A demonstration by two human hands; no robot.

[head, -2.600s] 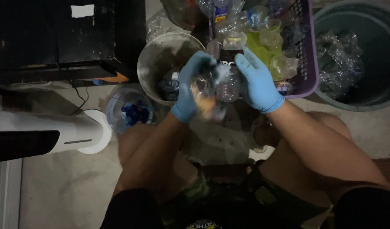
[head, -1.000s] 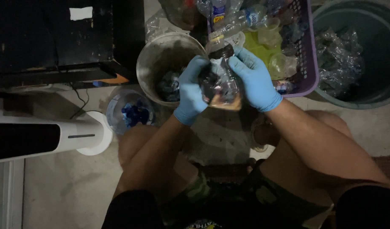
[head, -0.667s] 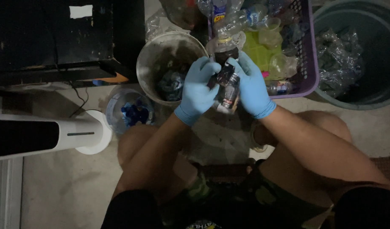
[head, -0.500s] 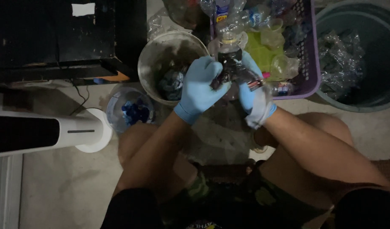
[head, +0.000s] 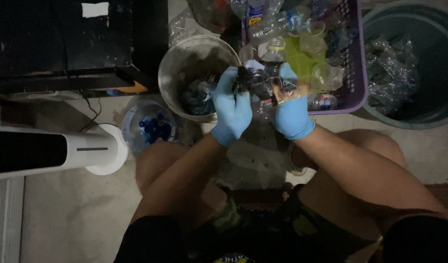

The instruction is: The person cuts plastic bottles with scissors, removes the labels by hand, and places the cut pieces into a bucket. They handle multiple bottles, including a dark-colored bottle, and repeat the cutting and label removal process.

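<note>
Between the knees, over the floor: both gloved hands meet on one dark plastic bottle (head: 257, 84), held just above the gap between the pale bucket (head: 175, 63) and the purple basket (head: 356, 63).
Left hand (head: 232, 108): fingers curled tight round the bottle's neck end, nothing else in that grip.
Right hand (head: 291, 108): closed round the bottle's body, where a strip of label shows at the fingers.
Change: moments ago the bottle stood nearly upright between the palms; now it lies tilted, neck toward the bucket side, and the left hand has shifted onto the top.
Reading: I judge the hands are working at the cap or label, not yet letting go.
Bucket: holds crumpled wrappers at the bottom.
Basket: heaped with clear and yellow-green bottles.
Small tub (head: 151, 127): blue caps inside, left of the person's knee.
Big bin (head: 409, 63): crushed clear plastic, on the right, well apart from the hands.
</note>
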